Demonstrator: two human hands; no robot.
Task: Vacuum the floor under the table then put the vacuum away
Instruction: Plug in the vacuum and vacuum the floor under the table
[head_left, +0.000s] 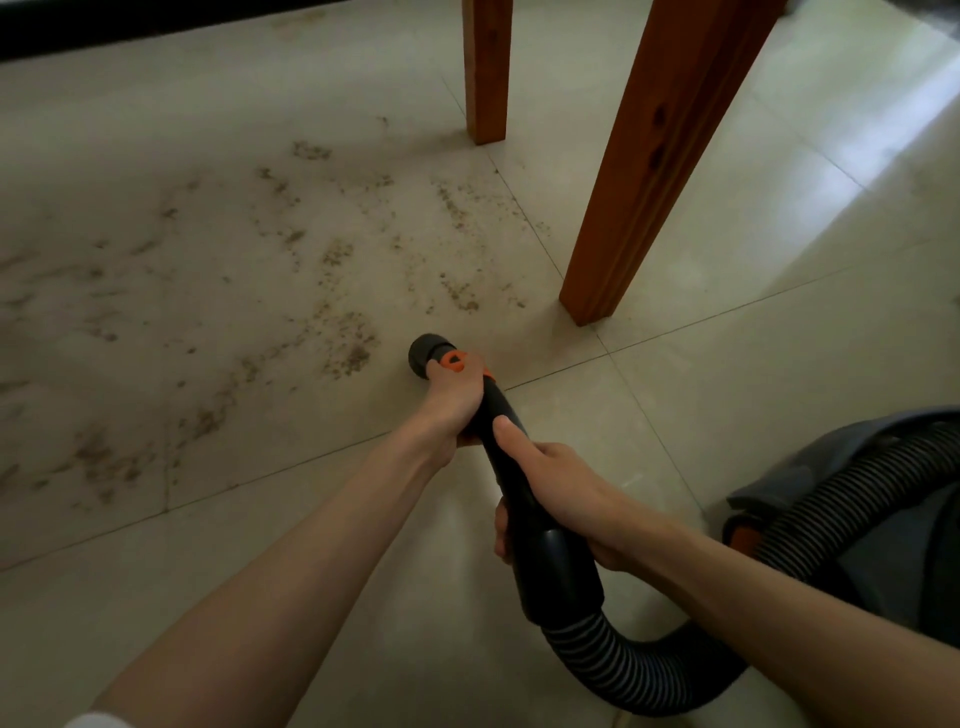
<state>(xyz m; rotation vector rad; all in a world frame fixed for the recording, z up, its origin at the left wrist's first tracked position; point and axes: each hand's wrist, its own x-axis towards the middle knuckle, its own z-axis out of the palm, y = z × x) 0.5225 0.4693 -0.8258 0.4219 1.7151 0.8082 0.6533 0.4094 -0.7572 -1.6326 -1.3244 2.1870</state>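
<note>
You are looking down at a pale, glossy tiled floor (701, 395) with thin dark grout lines. Brown crumbs and dirt (332, 270) are scattered over the tiles to the left of the nearer wooden table leg (644, 171); a second table leg (487, 73) stands behind it. A dark strip runs along the far edge of the floor.

Your left hand (454, 397) curls its fingers round the black vacuum wand (511, 467) near its orange collar, just below and left of the nearer leg's foot. Your right hand (558, 486) wraps the wand further back, thumb lying along it. The round nozzle (427, 353) points at the dirt. The ribbed hose (623, 660) loops right to the grey vacuum body (883, 545). No writing is readable.
</note>
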